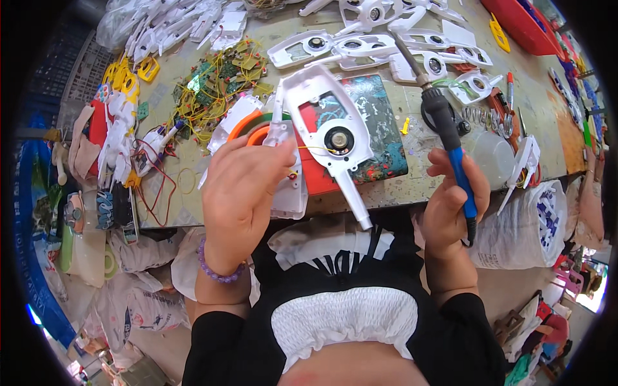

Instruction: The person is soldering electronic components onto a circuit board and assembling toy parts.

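Note:
My right hand (449, 209) is wrapped round the blue handle of a soldering iron (458, 168), its metal tip pointing up and away from me. In front of me a white plastic shell (351, 116) with a rectangular window and a long stem lies on a red and teal painted block (380, 106). A round speaker (339, 139) sits inside the shell. My left hand (241, 186), wearing a purple bead bracelet (220, 273), is closed beside the shell. A thin yellow wire (315, 148) runs from the speaker towards its fingertips; what they pinch is hidden.
Tangled circuit boards with yellow wires (219, 83) lie left of the block. Several white shells with speakers (367, 48) are spread behind it. Orange tape rolls (243, 123) sit by my left hand. A clear plastic tub (492, 156) and a metal coil stand (481, 118) stand to the right.

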`<act>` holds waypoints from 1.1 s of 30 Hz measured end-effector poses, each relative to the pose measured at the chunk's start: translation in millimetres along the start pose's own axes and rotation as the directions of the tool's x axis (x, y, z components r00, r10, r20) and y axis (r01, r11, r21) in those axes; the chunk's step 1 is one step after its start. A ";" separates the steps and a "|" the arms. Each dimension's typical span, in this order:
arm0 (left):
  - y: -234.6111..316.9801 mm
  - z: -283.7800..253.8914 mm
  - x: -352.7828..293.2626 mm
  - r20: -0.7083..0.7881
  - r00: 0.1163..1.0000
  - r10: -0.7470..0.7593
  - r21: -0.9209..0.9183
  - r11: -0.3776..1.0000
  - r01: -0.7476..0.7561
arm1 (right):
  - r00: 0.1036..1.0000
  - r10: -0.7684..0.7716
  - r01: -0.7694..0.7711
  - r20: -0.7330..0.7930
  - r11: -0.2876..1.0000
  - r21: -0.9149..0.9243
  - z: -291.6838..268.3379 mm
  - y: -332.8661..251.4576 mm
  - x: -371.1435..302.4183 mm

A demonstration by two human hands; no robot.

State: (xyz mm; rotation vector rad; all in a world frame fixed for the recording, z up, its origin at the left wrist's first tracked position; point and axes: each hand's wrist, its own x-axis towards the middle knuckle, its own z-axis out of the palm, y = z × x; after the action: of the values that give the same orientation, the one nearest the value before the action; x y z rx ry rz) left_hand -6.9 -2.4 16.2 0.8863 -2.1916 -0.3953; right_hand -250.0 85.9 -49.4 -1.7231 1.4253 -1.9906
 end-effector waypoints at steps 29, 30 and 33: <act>2.8 14.1 40.4 0.220 0.968 0.118 -0.107 0.990 -0.096 | 0.917 -0.384 0.378 0.106 0.923 0.078 -47.7 -52.2 32.8; 3.3 14.5 40.8 0.225 0.968 0.111 -0.092 0.991 -0.092 | 0.916 -0.369 0.362 0.157 0.929 0.073 -48.5 -55.5 34.7; 5.9 15.5 40.8 0.215 0.972 0.098 -0.061 0.994 -0.087 | 0.909 -0.361 0.356 0.209 0.932 0.061 -45.2 -60.2 39.4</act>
State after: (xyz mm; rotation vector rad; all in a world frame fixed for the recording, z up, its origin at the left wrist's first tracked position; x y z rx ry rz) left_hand -41.3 -26.6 29.5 0.7392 -2.4013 -0.5221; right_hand -273.6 117.5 25.8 -2.2481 1.0724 -1.8868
